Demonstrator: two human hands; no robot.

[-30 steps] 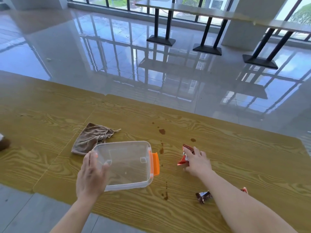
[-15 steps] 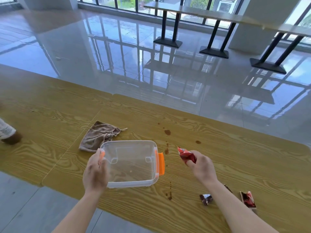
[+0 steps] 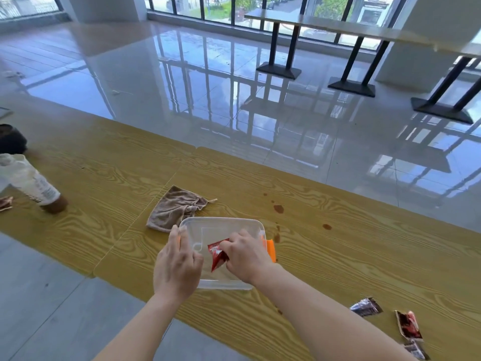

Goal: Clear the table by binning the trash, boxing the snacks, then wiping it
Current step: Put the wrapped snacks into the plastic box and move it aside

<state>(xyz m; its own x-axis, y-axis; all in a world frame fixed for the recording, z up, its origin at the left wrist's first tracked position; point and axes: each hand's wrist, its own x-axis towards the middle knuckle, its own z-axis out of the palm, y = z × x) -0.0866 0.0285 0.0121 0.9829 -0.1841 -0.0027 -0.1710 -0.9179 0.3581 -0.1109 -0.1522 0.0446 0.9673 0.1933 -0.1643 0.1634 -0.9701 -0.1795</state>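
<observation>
Item: red snack packet (image 3: 217, 254), lower centre of frame, hanging inside the clear box (image 3: 223, 230), long axis running down-left from the right hand (image 3: 246, 256), whose fingers are pinching its upper end. Left hand (image 3: 177, 267) is gripping the box's left rim, fingers curled over it.

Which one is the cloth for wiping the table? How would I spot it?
Find the long yellow wooden table, then the clear plastic box with the orange clip near its front edge. The cloth lies crumpled just behind the box's left corner. It is the only soft, grey-brown thing there; the snack packets are shiny, and the brown spots are flat stains.
</observation>
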